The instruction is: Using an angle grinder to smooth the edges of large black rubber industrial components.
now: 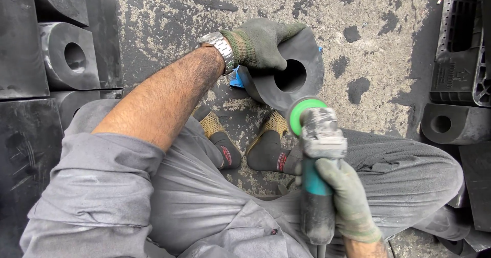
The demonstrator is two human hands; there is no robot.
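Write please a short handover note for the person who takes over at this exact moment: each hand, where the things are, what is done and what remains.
Left hand: gloved, gripping the top of the dark rubber block with a round hole, which stands on the floor between the socked feet.
Right hand: gloved, holding the angle grinder by its body; its green disc meets the block's lower edge.
Nearby: similar blocks stacked at left, one more at right.
Done: block is steadied and grinder is at the edge.
Left: cannot tell how much edge is trimmed; check it all around.
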